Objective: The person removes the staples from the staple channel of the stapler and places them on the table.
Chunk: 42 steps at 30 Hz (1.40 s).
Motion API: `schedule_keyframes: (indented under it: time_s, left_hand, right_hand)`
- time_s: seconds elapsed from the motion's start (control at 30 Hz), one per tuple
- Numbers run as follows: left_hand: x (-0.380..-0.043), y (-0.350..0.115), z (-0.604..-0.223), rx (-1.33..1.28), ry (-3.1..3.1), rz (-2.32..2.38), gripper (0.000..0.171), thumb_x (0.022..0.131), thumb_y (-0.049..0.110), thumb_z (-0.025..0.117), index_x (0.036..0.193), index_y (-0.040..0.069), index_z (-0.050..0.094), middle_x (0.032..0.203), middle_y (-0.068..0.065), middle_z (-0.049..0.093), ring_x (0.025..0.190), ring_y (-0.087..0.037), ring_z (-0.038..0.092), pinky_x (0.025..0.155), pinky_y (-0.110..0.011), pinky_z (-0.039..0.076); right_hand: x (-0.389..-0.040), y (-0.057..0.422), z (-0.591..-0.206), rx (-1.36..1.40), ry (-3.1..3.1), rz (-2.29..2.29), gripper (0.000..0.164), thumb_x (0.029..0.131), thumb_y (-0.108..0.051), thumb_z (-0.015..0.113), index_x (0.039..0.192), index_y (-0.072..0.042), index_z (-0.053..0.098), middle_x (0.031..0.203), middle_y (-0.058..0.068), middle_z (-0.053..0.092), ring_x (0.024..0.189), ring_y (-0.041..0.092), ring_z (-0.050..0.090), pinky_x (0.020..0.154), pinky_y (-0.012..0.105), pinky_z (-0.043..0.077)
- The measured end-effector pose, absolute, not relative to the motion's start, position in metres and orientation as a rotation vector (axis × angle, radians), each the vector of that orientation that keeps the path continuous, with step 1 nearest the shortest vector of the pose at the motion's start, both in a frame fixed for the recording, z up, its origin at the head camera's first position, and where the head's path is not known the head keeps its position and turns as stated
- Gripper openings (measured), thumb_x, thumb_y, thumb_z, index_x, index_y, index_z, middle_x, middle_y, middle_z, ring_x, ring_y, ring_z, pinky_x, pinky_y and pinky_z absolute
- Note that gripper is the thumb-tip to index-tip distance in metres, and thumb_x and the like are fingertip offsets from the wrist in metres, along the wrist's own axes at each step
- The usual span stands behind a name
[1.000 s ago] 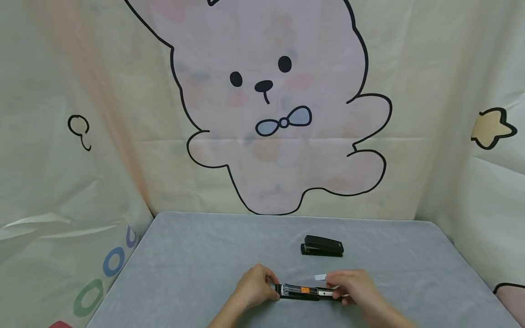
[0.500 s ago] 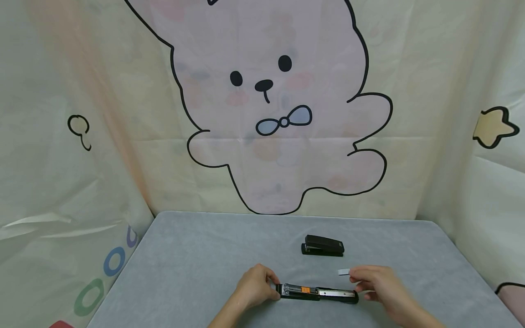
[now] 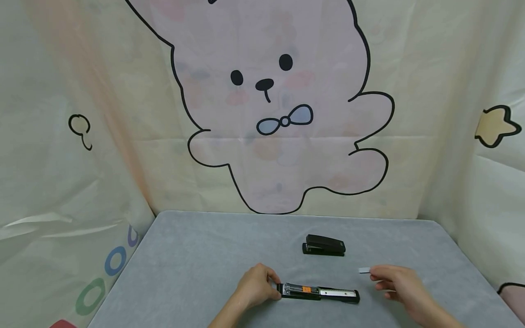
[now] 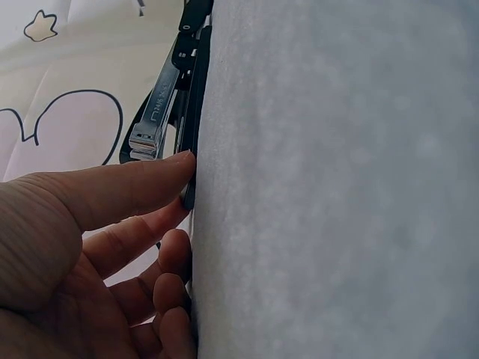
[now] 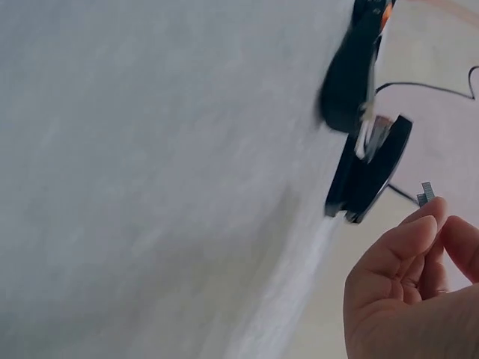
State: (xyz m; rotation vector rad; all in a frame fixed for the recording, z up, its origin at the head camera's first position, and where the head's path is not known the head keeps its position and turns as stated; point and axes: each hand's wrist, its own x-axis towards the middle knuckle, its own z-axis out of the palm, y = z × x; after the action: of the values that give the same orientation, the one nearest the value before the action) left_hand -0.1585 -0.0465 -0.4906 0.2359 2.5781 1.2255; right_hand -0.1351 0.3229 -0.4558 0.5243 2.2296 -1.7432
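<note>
A black stapler (image 3: 338,294) lies folded fully open on the grey table, its metal channel facing up and an orange part near the middle. My left hand (image 3: 257,287) pinches its left end between thumb and fingers. In the left wrist view the thumb (image 4: 127,191) presses the base, and the silver magazine (image 4: 156,112) rises at a slant above it. Off to the stapler's right, my right hand (image 3: 404,287) holds a small strip of staples (image 3: 364,270) above the table. The strip (image 5: 427,191) sticks out from thumb and fingertips in the right wrist view.
A second black stapler (image 3: 324,245), its top over its base, stands farther back on the table (image 3: 213,241). Printed cloth (image 3: 270,173) hangs behind the table and on both sides.
My right hand has moved off the open stapler to the right, carrying the staple strip; the stapler's right end is now uncovered. My left hand keeps its hold on the left end.
</note>
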Motion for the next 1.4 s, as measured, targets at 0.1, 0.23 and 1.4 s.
schedule_keyframes:
  time_s: [0.1, 0.23, 1.4]
  left_hand:
    - [-0.159, -0.047, -0.492, 0.243, 2.582, 1.226, 0.026, 0.064, 0.0, 0.095, 0.076, 0.015, 0.077, 0.06, 0.002, 0.057, 0.055, -0.016, 0.049, 0.051, -0.031, 0.035]
    - [-0.159, -0.047, -0.492, 0.251, 2.586, 1.227, 0.026, 0.064, 0.001, 0.095, 0.076, 0.015, 0.076, 0.06, 0.002, 0.058, 0.055, -0.016, 0.049, 0.05, -0.032, 0.035]
    - [-0.158, -0.047, -0.491, 0.236, 2.586, 1.224, 0.026, 0.064, 0.001, 0.095, 0.077, 0.015, 0.077, 0.059, 0.002, 0.058, 0.053, -0.015, 0.05, 0.049, -0.031, 0.036]
  right_hand:
    - [-0.138, 0.331, -0.459, 0.568, 2.221, -1.734, 0.025, 0.101, -0.023, 0.066, 0.112, -0.003, 0.077, 0.093, -0.003, 0.074, 0.08, 0.014, 0.067, 0.069, 0.033, 0.054]
    - [-0.141, 0.34, -0.463, 0.618, 2.202, -1.728, 0.026, 0.1, -0.023, 0.066, 0.111, -0.003, 0.078, 0.093, -0.001, 0.075, 0.079, 0.015, 0.067, 0.069, 0.035, 0.055]
    - [-0.142, 0.372, -0.487, 0.669, 2.347, -1.394, 0.021, 0.096, -0.021, 0.073, 0.097, -0.001, 0.078, 0.068, 0.001, 0.069, 0.061, 0.013, 0.064, 0.057, 0.03, 0.051]
